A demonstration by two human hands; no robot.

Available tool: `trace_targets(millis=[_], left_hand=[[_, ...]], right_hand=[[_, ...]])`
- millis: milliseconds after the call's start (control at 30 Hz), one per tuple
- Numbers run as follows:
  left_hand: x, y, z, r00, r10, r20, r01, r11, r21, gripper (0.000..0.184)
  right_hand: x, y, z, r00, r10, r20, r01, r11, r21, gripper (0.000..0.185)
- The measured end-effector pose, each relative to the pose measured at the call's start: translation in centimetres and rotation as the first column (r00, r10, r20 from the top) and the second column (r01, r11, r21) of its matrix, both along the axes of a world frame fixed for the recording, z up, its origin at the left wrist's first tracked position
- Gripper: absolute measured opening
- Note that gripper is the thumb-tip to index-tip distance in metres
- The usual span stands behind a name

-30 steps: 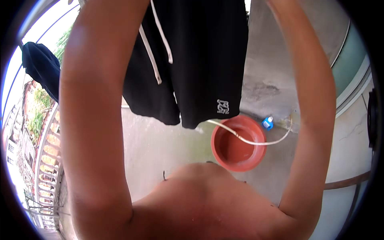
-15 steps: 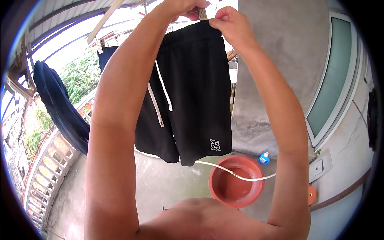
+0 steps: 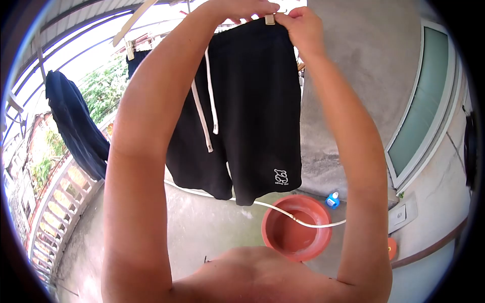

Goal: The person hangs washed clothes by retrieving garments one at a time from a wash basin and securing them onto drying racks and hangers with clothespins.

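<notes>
You see drawstring shorts [image 3: 257, 111] of matt cloth, a basin [image 3: 295, 241] of smooth-looking plastic and a wall [image 3: 366, 76] of matt, bare-looking concrete.

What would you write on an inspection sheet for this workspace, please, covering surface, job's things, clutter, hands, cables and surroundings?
Surface: greyish floor, with a small pale mark.
Job's things: black shorts hanging with white drawstrings loose; peg at the waistband.
Clutter: reddish basin on the floor, blue bottle close by; pale hose across the basin.
Hands: left hand beside the peg, grip unclear; right hand at the waistband's corner, grip not fully visible.
Cables: nothing seen.
Surroundings: grey wall, glass pane, dark cloth hanging near the railing.
</notes>
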State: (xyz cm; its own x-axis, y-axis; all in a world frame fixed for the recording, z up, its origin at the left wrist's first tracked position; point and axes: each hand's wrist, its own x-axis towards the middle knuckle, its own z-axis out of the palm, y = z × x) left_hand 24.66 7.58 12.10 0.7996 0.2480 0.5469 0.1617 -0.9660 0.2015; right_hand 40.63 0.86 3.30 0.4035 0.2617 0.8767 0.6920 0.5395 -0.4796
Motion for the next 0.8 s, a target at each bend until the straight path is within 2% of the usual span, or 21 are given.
trace_targets(millis=[100,167,233,267,300,333,400,433,467,500,533,567,600,633,700,733,767,800], left_hand=[[-5.7,-0.9,0.5,0.892,0.074,0.446,-0.213,0.939,0.269,0.035],[-11.9,-1.7,-2.2,0.790,-0.032,0.612,0.004,0.999,0.046,0.031],[-18.3,-4.9,-7.1,0.746,0.123,0.654,-0.016,0.986,-0.168,0.024],[-19.7,-5.0,-10.2,0.740,0.159,0.654,-0.049,0.982,-0.183,0.024],[-22.0,-5.5,-12.6,0.730,0.276,0.625,-0.171,0.959,-0.225,0.025],[-24.5,-5.2,-16.1,0.728,0.396,0.559,-0.296,0.918,-0.264,0.028],[-30.9,-6.1,-27.7,0.699,0.647,0.306,-0.519,0.752,-0.406,0.035],[-34.3,-7.0,-34.8,0.658,0.750,0.067,-0.650,0.611,-0.452,0.039],[-38.0,-8.9,-42.8,0.582,0.779,-0.233,-0.777,0.450,-0.440,0.043],[-41.8,-12.2,-50.7,0.484,0.689,-0.540,-0.871,0.320,-0.373,0.047],[-44.9,-16.6,-57.3,0.402,0.493,-0.772,-0.914,0.269,-0.304,0.051],[-47.1,-21.6,-62.3,0.367,0.269,-0.891,-0.917,0.263,-0.298,0.055],[-48.7,-26.8,-65.9,0.378,0.076,-0.923,-0.901,0.258,-0.349,0.059],[-48.5,-31.9,-65.4,0.427,0.015,-0.904,-0.887,0.201,-0.416,0.058],[-47.2,-38.7,-62.5,0.523,0.095,-0.847,-0.808,-0.261,-0.529,0.053],[-47.9,-41.2,-61.6,0.520,0.073,-0.851,-0.809,-0.276,-0.518,0.053],[-48.4,-43.4,-60.8,0.534,0.166,-0.829,-0.780,-0.283,-0.559,0.051],[-48.8,-45.6,-60.1,0.543,0.255,-0.800,-0.747,-0.287,-0.599,0.049]], right_hand=[[-0.8,-1.3,0.4,0.994,0.100,-0.051,-0.102,0.994,-0.039,0.033],[-0.5,-2.4,-0.6,0.999,-0.034,0.019,0.035,0.998,-0.059,0.030],[1.1,-3.8,-2.7,0.988,-0.135,0.071,0.141,0.985,-0.094,0.024],[2.9,-3.4,-5.4,0.992,-0.122,0.019,0.123,0.986,-0.109,0.021],[3.5,-4.2,-7.5,0.993,-0.117,-0.027,0.113,0.987,-0.112,0.018],[4.8,-4.6,-10.0,1.000,0.004,-0.016,-0.005,0.997,-0.072,0.013],[5.7,-6.6,-15.2,0.998,-0.011,-0.054,0.005,0.995,-0.097,0.011],[6.1,-7.3,-18.2,0.997,-0.033,-0.076,0.023,0.991,-0.132,0.011],[6.5,-8.1,-21.1,0.993,-0.060,-0.099,0.042,0.983,-0.180,0.010],[6.8,-8.7,-24.2,0.989,-0.087,-0.115,0.057,0.969,-0.241,0.009],[7.5,-9.0,-27.5,0.985,-0.114,-0.133,0.067,0.948,-0.311,0.009],[7.9,-9.4,-30.9,0.979,-0.136,-0.150,0.067,0.917,-0.394,0.008],[8.5,-9.7,-34.6,0.976,-0.146,-0.158,0.047,0.861,-0.507,0.008],[8.7,-9.8,-38.1,0.972,-0.164,-0.165,0.030,0.792,-0.609,0.009],[6.1,-11.0,-43.8,0.979,-0.136,-0.148,-0.030,0.629,-0.777,0.013],[3.9,-11.0,-46.6,0.996,-0.077,-0.052,-0.007,0.497,-0.868,0.016],[1.8,-12.2,-49.1,0.999,-0.007,0.034,0.034,0.341,-0.940,0.020],[-1.5,-13.5,-50.0,0.983,0.086,-0.159,-0.172,0.175,-0.969,0.023]])
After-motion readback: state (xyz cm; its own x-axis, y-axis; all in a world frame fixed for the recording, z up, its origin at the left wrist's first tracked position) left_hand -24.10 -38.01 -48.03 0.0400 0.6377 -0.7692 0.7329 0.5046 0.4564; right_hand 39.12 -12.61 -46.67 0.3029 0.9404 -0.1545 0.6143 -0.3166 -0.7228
